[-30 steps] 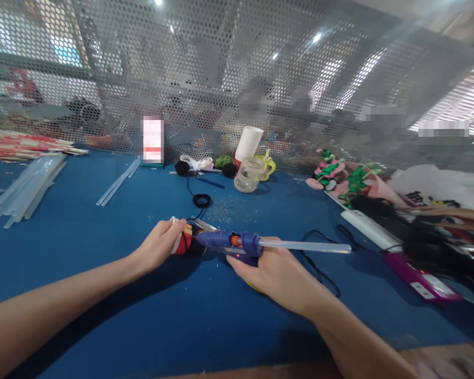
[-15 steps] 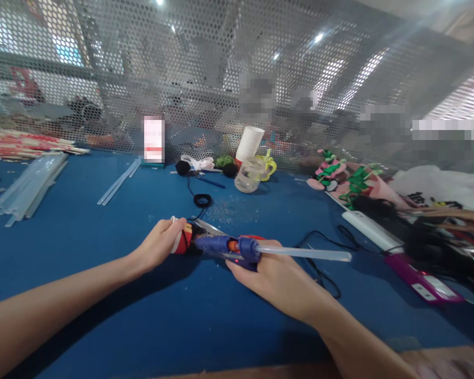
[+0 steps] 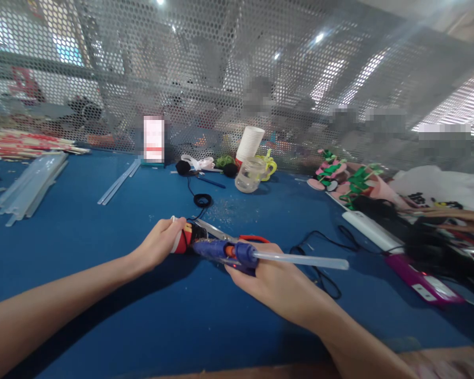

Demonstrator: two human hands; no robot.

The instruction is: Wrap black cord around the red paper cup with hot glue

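Observation:
My left hand grips a red paper cup lying on its side, its far end dark with black cord around it. My right hand is closed around a blue hot glue gun, whose nozzle points left at the cup's dark end. Whether the nozzle touches it I cannot tell. From the back of the gun a long clear glue stick sticks out to the right. Just behind the gun lie red-handled scissors, partly hidden by it. Black cord runs from the cup to a small coil on the blue table.
Spare glue sticks lie at the left, near red-and-white sticks. Along the back stand a lit phone, stacked paper cups and a clear plastic jar. A purple-and-white power strip and cables lie right.
My right hand has tilted and lowered the glue gun slightly, so more of the scissors shows behind it. My left hand and the cup look nearly unmoved.

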